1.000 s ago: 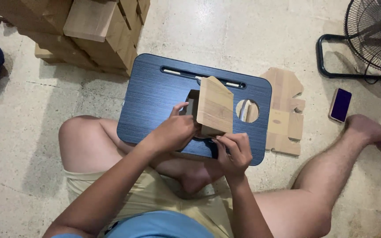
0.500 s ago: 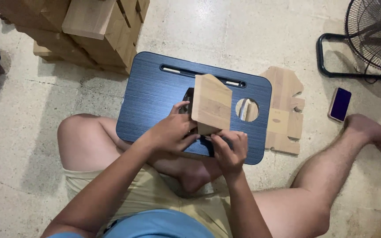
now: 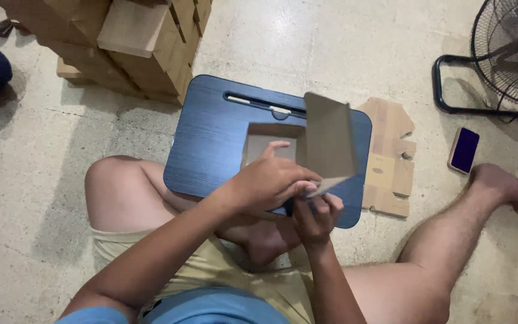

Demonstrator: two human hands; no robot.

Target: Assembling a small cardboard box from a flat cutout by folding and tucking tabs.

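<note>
— What lies around the seated person on the pale concrete floor point(image 3: 331, 48)?
— A dark blue lap desk point(image 3: 211, 150) rests across the legs, a slot along its far edge. A flat, die-cut cardboard blank point(image 3: 391, 159) lies just beside its right edge.
— And farther out?
— A stack of brown cardboard boxes point(image 3: 133, 42) stands at top left, near the lap desk's far corner. A phone point(image 3: 464, 150) with a dark screen lies face up near a black floor fan point(image 3: 505, 54) at top right.

Pale speckled concrete floor point(image 3: 355, 48) — black fan point(image 3: 505, 54) standing at right.
</note>
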